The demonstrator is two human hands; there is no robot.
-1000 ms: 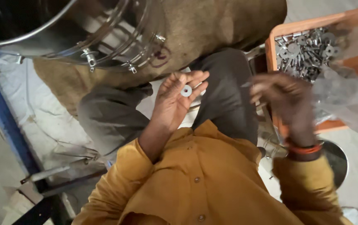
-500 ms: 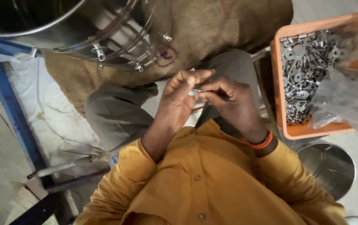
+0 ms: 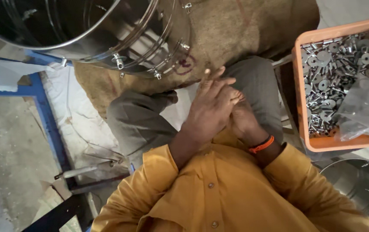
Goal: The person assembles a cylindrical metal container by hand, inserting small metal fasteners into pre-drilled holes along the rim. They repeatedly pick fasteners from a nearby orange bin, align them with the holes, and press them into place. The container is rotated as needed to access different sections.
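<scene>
Hands pressed together over the lap: left hand [image 3: 210,107] lay flat w/ fingers straight across the right hand [image 3: 241,120], hiding whatever sat btwn them, so neither grip could be read. Orange tray [image 3: 298,99] of metal bolts & washers [image 3: 326,81] sat just to the right, steel drum [image 3: 107,38] ahead.

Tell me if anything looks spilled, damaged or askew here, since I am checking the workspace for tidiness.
Nothing looks spilled or broken. The metal bolts and washers lie jumbled but stay inside the orange tray, partly under a clear plastic bag. The left hand is pressed over the right hand above the lap, hiding anything between them.
</scene>
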